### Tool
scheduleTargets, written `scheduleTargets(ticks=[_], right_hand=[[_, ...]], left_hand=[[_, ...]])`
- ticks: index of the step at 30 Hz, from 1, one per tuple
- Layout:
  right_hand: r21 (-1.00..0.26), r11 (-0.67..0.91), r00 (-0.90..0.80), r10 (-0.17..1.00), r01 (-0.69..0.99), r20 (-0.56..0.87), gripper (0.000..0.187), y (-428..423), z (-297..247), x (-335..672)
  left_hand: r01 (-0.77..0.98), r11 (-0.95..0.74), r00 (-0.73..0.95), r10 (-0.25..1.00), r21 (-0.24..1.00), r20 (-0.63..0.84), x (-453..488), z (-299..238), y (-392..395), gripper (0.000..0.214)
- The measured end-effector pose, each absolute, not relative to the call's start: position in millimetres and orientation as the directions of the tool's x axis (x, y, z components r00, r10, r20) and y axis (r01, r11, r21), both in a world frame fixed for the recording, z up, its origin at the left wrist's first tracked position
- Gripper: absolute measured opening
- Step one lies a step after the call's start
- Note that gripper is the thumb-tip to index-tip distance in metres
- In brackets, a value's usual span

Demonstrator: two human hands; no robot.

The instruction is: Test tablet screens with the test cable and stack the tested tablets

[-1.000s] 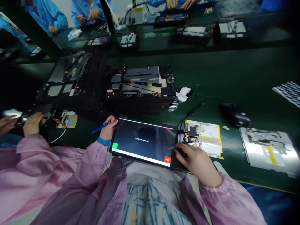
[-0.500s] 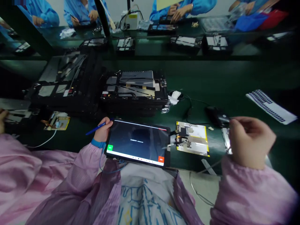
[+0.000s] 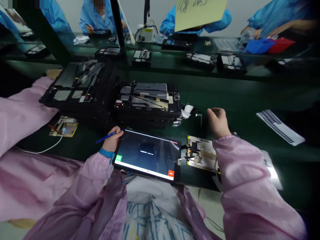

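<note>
A dark tablet (image 3: 147, 155) with a lit screen, a green button and an orange button lies tilted against my lap at the table's near edge. My left hand (image 3: 111, 140) is closed around the tablet's upper left corner, with a blue pen (image 3: 107, 136) between its fingers. A yellow-edged circuit board (image 3: 200, 153) lies just right of the tablet, joined to it by a short connector. My right hand (image 3: 218, 121) reaches forward past that board, fingers curled and thumb pointing left, close to a black cable (image 3: 200, 115) and a white wad of tape (image 3: 187, 110). What it holds is hidden.
Two black trays of opened tablet backs (image 3: 147, 100) (image 3: 77, 86) stand behind the tablet. A small board (image 3: 63, 126) lies at the left beside a co-worker's pink sleeve (image 3: 22, 110). A label sheet (image 3: 280, 126) lies at the right. People in blue work across the table.
My right hand left the tablet's right edge, swung out to the right, then came forward and left to the cable behind the circuit board. The left hand has stayed on the tablet.
</note>
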State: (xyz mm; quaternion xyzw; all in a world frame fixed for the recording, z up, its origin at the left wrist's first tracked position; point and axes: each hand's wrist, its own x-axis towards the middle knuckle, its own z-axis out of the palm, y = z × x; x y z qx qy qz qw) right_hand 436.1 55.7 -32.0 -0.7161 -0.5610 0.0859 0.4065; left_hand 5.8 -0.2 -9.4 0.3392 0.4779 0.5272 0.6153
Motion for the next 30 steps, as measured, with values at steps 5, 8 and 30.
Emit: scheduleTargets(ticks=[5, 8, 30], right_hand=[[-0.768, -0.199, 0.491, 0.855, 0.609, 0.168, 0.036, 34.9, -23.6, 445.2], [-0.781, -0.164, 0.475, 0.86, 0.603, 0.187, 0.032, 0.2, 4.3, 421.1], [-0.41, 0.655, -0.563, 0.756, 0.635, 0.335, 0.038, -152.4, 5.8, 186.2]], left_hand=[[-0.333, 0.229, 0.003, 0.97, 0.915, -0.242, 4.8, -12.9, 0.8, 0.036], [-0.322, 0.228, -0.004, 0.97, 0.919, -0.242, 5.0, -14.7, 1.1, 0.034], [-0.328, 0.214, -0.021, 0.972, 0.92, -0.233, 9.4, -16.1, -5.8, 0.027]])
